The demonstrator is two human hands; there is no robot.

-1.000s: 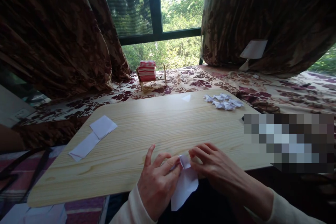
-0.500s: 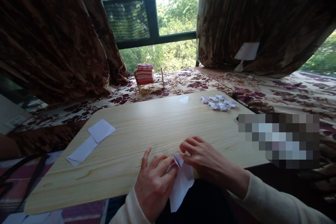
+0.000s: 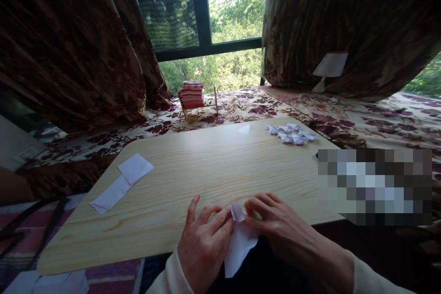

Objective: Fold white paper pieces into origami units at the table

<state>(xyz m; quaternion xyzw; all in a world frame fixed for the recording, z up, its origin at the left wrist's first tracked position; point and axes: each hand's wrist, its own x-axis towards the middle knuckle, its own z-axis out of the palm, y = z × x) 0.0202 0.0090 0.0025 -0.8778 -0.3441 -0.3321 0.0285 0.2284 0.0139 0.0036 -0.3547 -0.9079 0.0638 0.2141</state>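
Observation:
Between my two hands, at the near edge of the wooden table (image 3: 193, 165), is a sheet of white paper (image 3: 239, 245) with its top end folded over. My left hand (image 3: 208, 243) pinches the paper's left side between thumb and fingers, its little finger raised. On the other side, my right hand (image 3: 272, 216) has its thumb and curled fingers closed at the folded top. The lower part of the paper hangs down over my dark lap. My fingertips partly hide the fold.
White paper pieces (image 3: 115, 190) lie at the table's left. Several small folded paper shapes (image 3: 292, 134) sit at the far right corner. Beyond stand a little rack with red-striped cloths (image 3: 192, 95) and a white lamp (image 3: 330, 65). More paper (image 3: 51, 282) lies lower left. A blurred-out patch covers the right side.
My right hand has moved slightly down and right along the paper. The folded flap at the top now lies flatter and broader. The whole view has shifted a little.

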